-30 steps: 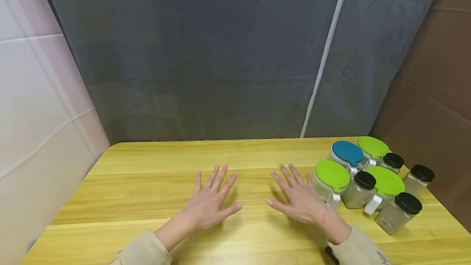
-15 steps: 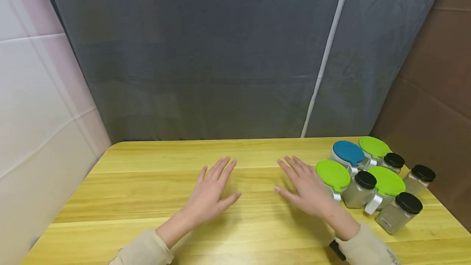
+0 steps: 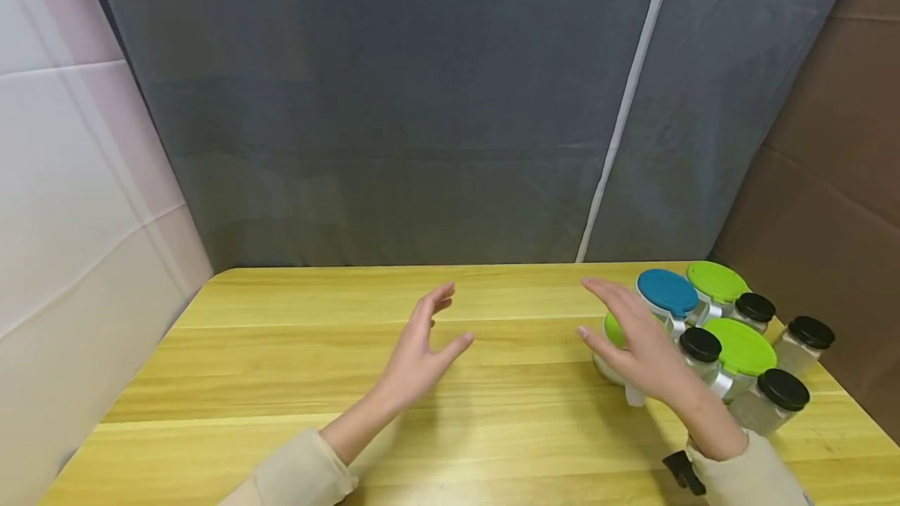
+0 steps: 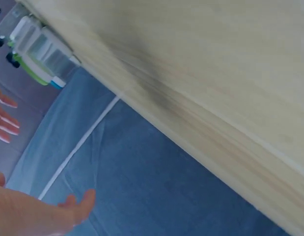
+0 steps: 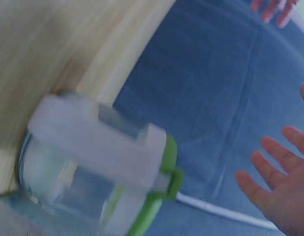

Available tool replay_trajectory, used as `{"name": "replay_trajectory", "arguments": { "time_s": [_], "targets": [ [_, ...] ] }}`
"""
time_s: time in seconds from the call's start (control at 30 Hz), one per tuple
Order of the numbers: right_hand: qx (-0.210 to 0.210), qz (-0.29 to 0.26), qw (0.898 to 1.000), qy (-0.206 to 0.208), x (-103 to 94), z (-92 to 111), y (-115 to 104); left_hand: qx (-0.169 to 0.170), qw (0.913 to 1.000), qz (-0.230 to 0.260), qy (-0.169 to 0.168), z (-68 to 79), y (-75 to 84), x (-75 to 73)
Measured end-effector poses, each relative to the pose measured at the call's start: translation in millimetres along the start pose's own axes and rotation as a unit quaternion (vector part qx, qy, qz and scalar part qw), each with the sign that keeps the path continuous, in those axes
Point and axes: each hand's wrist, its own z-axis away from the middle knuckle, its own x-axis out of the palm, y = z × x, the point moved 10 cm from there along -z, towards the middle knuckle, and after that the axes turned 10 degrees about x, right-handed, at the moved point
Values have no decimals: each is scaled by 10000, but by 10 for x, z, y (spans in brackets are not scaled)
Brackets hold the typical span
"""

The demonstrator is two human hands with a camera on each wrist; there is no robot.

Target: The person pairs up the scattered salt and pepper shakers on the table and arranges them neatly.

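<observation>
Above the middle of the wooden table, my left hand (image 3: 416, 354) hovers with its palm turned inward, thumb apart from lightly bent fingers, holding nothing. My right hand (image 3: 650, 354) is over the right side, thumb spread from its fingers, and overlaps a green-lidded jar (image 3: 614, 332) in the head view. That jar's white handle (image 5: 95, 140) shows large and blurred in the right wrist view, beside the hand and apart from it. Behind the right hand stand a blue-lidded jar (image 3: 666, 293) and a small square jar with a black lid (image 3: 700, 344), partly hidden.
Two more green-lidded jars, one at the back (image 3: 717, 282) and one nearer (image 3: 741, 347), stand to the right among several black-lidded jars (image 3: 783, 390). A grey curtain (image 3: 394, 115) hangs behind the table (image 3: 246, 365). A black strap (image 3: 683, 472) is at my right cuff.
Both hands have turned from palms down to palms facing inward. My right hand has moved right, over the jars; my left has risen slightly. The jars stay put.
</observation>
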Motion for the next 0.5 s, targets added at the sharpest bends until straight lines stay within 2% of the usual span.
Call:
{"name": "replay_trajectory", "arguments": {
  "time_s": [0.1,0.23,0.5],
  "targets": [
    [69,-287,9993,217,-167,34,76,-337,9961,810,109,-18,-46,44],
    [301,-475,9971,515,-386,86,210,-678,9861,1515,61,-29,-91,148],
    [1022,-1007,9869,739,-800,256,595,-1046,9711,2138,-185,-53,-114,425]
  ]
}}
